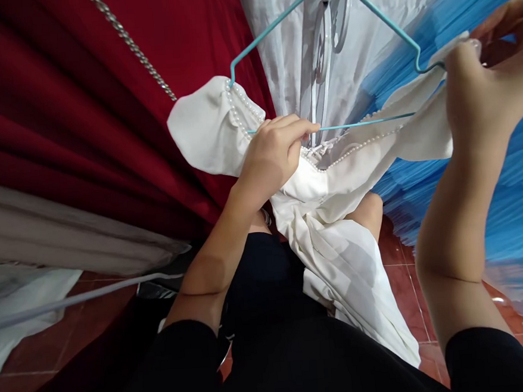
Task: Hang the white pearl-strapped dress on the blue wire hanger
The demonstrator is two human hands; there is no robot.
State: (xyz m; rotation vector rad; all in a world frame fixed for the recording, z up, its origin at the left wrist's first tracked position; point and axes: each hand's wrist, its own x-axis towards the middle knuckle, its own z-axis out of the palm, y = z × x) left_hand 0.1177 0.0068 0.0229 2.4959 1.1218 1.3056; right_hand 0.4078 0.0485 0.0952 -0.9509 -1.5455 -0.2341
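- Dress (308,184), white with pearl trim, sits on the teal hanger (276,23) before you in the head view, its skirt draping down across one of your legs.
- Your left hand (274,150) is clamped on the hanger's lower bar, beside the neckline; whether it grips cloth too cannot be told.
- Your right hand (486,79) pinches the dress at the hanger's right end.
- Red cloth (187,34) hangs at your left, blue tulle (508,202) at your right.

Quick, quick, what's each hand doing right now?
Left hand: fingers curled over the teal hanger bar; grip can't be told.
Right hand: closed, pinching the white dress by its shoulder.
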